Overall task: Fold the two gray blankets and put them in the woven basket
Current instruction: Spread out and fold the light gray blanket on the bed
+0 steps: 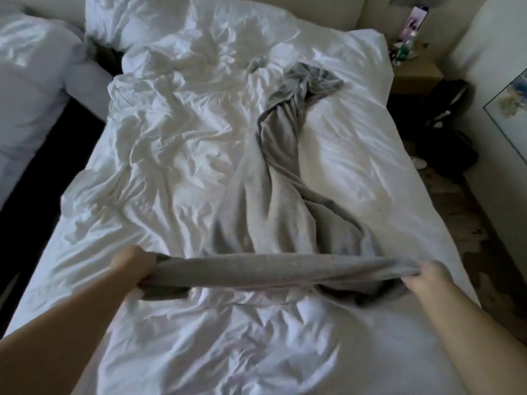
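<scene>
A gray blanket (282, 178) lies twisted along the middle of a bed covered with a rumpled white duvet (159, 155). Its far end is bunched near the pillows; its near edge is stretched taut between my hands, lifted a little above the duvet. My left hand (132, 262) grips the left corner of that edge. My right hand (427, 276) grips the right corner. Only one gray blanket shows. No woven basket is in view.
White pillows (137, 18) lie at the head of the bed. A second bed (34, 89) stands to the left across a dark gap. At right are a nightstand (413, 72) with bottles, a dark bag (445, 129) on the floor and a framed picture (510, 109) against the wall.
</scene>
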